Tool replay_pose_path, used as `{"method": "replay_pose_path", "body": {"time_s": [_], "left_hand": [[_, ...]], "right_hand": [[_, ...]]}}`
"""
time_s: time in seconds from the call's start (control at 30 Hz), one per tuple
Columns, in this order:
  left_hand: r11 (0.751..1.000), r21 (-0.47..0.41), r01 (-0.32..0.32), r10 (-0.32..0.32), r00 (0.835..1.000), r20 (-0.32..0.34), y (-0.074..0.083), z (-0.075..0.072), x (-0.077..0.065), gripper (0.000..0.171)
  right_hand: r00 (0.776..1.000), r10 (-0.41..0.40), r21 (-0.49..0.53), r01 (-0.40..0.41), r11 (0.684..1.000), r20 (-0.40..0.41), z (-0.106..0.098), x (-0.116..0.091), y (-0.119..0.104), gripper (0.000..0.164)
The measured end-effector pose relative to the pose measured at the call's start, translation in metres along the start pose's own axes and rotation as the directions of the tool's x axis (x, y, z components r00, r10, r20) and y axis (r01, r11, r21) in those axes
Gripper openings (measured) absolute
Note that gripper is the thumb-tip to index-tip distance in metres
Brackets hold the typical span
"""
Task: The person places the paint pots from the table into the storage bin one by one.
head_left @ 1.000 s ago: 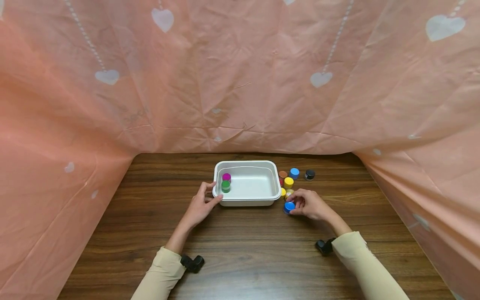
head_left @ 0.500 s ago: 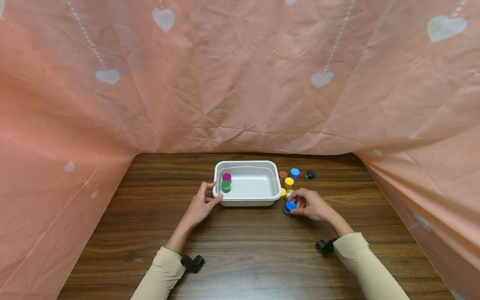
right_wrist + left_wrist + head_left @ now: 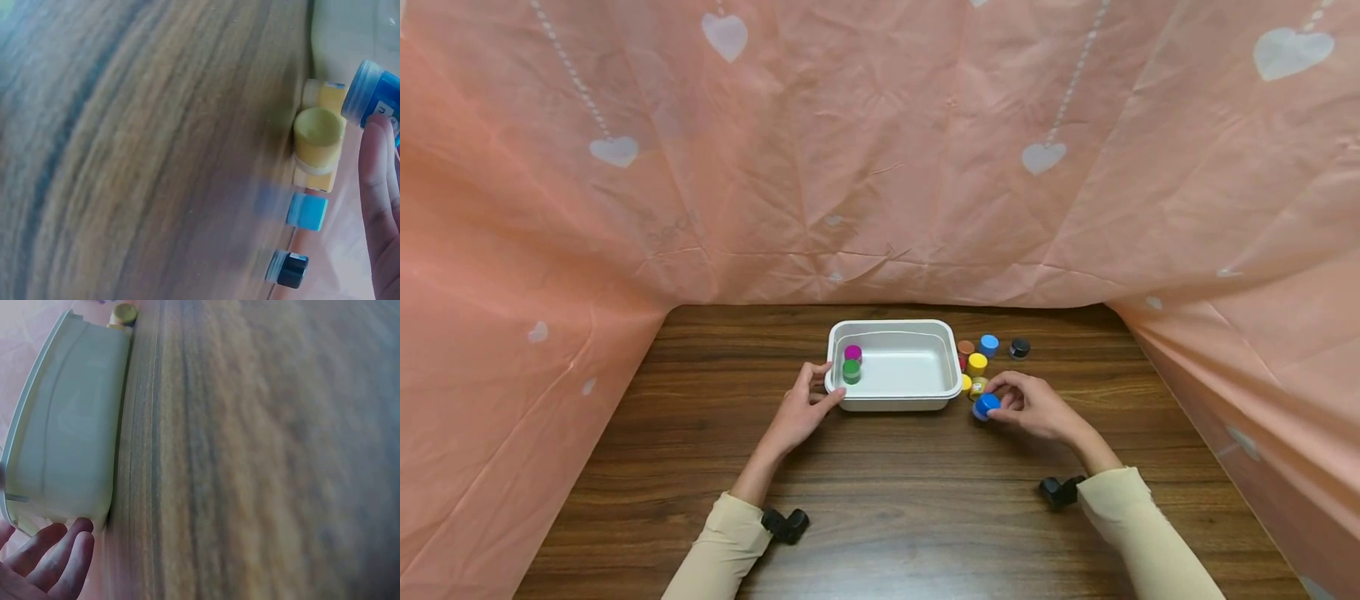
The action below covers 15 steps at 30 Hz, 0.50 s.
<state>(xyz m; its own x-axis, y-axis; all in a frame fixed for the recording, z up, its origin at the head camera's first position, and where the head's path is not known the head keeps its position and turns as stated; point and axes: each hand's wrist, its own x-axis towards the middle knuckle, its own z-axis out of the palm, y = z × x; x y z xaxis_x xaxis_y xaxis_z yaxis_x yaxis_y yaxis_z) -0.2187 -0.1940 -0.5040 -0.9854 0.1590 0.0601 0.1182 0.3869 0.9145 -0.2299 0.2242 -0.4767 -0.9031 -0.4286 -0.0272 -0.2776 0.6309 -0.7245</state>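
A small paint jar with a blue lid [image 3: 987,406] is pinched between the thumb and fingers of my right hand [image 3: 1033,406], just right of the white plastic tub [image 3: 895,405]. In the right wrist view this blue jar [image 3: 369,94] is tilted and raised above the table. My left hand [image 3: 801,412] holds the tub's left front corner, thumb at the front rim and fingers at the left end. The left wrist view shows its fingers [image 3: 56,559] curled against the tub's end wall [image 3: 75,425]. Inside the tub, at its left end, stand a magenta-lidded jar [image 3: 853,353] and a green one [image 3: 852,372].
Close to the tub's right side are yellow-lidded jars [image 3: 977,364], a brown-lidded jar [image 3: 966,347] and a partly hidden red one. Behind them are a light blue jar [image 3: 988,345] and a black jar [image 3: 1019,347]. A pink curtain [image 3: 880,167] borders the wooden table [image 3: 880,492].
My right hand has lifted the blue jar off the table, moving it slightly back and to the right and tilting it. The left hand and the tub have stayed put.
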Motion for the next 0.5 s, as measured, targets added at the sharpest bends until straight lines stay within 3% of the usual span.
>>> {"method": "replay_pose_path", "body": {"time_s": [0.33, 0.5], "left_hand": [[1.000, -0.009, 0.010, -0.010, 1.000, 0.010, 0.001, -0.001, 0.001, 0.045], [1.000, -0.007, -0.001, 0.001, 1.000, 0.011, 0.000, -0.001, 0.002, 0.045]], "right_hand": [[0.997, -0.006, 0.076, 0.012, 0.997, -0.071, -0.009, -0.002, -0.013, 0.034], [0.992, -0.040, 0.035, 0.044, 0.998, -0.118, -0.017, -0.004, -0.018, 0.037]]}}
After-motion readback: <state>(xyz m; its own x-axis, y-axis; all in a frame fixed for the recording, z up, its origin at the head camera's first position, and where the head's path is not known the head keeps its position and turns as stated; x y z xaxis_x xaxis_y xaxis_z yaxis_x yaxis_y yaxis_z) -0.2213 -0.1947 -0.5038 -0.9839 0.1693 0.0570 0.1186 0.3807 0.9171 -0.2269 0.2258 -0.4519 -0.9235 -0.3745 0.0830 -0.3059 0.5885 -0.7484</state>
